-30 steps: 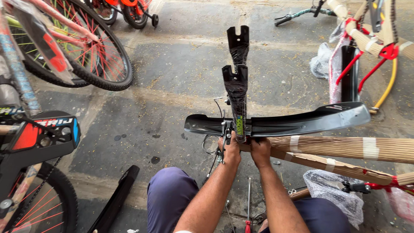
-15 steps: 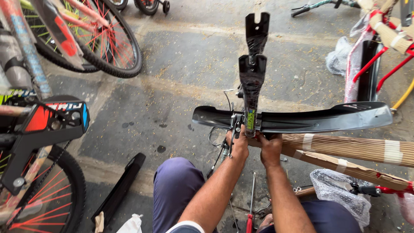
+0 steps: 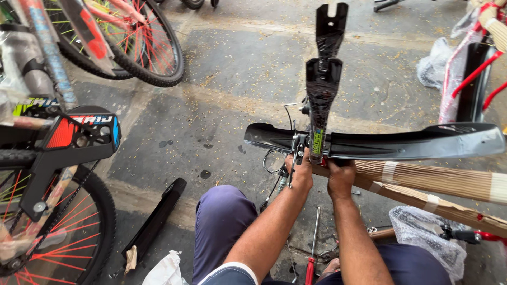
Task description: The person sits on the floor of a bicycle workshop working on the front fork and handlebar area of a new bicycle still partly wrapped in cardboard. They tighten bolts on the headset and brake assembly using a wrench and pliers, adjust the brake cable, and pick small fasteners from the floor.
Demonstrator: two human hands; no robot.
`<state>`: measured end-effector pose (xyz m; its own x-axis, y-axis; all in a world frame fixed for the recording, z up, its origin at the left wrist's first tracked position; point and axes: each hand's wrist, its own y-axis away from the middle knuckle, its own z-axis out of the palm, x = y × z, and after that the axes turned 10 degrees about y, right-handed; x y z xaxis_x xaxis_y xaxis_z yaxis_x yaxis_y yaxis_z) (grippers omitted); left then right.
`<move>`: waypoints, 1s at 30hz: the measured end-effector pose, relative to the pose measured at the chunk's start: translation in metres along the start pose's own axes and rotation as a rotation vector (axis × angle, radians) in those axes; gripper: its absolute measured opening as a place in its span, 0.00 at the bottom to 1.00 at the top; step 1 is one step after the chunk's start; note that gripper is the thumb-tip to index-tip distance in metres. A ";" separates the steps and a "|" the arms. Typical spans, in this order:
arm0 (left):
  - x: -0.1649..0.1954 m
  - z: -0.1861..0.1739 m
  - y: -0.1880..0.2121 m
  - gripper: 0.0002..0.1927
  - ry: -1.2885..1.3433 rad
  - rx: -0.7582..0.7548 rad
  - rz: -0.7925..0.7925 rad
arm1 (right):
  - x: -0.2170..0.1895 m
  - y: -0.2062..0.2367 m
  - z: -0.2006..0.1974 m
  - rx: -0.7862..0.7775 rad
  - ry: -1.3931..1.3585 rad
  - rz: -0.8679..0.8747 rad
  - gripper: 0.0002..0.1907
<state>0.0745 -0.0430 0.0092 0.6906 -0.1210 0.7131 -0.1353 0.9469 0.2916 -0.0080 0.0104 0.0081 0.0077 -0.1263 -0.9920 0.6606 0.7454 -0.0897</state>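
Note:
A black bicycle fork (image 3: 322, 89), wrapped in clear film, points away from me with its dropout ends at the top. A long black mudguard (image 3: 401, 142) lies across it, running left to right. My left hand (image 3: 301, 171) grips the metal bracket where fork and mudguard meet. My right hand (image 3: 340, 177) holds the underside of the same joint just to the right. Both forearms reach up from my lap; my knees in blue trousers sit below.
A bicycle with red spokes and a black chain guard (image 3: 68, 142) stands at left, another wheel (image 3: 132, 47) behind it. A second black mudguard (image 3: 156, 221) lies on the concrete. A red-handled screwdriver (image 3: 311, 253) lies between my legs. Cardboard-wrapped frame tubes (image 3: 438, 184) and plastic bags are at right.
The view has moved closer and the fork and mudguard now sit higher and larger in frame. Both hands have stayed on the joint.

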 end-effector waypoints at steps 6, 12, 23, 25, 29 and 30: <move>-0.001 0.001 -0.001 0.10 -0.096 0.076 -0.065 | 0.016 -0.006 -0.005 -0.044 -0.167 0.156 0.10; -0.012 -0.005 -0.003 0.15 -0.260 0.037 0.097 | 0.015 -0.008 -0.007 -0.068 0.409 0.043 0.10; -0.007 -0.006 -0.003 0.12 -0.005 0.000 -0.092 | 0.006 -0.005 0.002 -0.054 0.311 0.004 0.09; -0.009 -0.007 -0.005 0.12 -0.024 0.017 -0.098 | 0.007 -0.005 0.003 -0.066 0.283 0.001 0.09; -0.014 -0.011 -0.007 0.13 -0.059 0.001 -0.055 | 0.008 -0.004 0.004 -0.081 0.184 -0.029 0.07; -0.015 -0.012 -0.007 0.14 -0.060 0.000 -0.044 | 0.008 -0.004 0.004 -0.076 0.220 -0.041 0.08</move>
<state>0.0737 -0.0445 -0.0113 0.6517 -0.1800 0.7368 -0.1060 0.9403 0.3234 -0.0071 0.0037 0.0006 -0.1875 -0.0179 -0.9821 0.5987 0.7906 -0.1287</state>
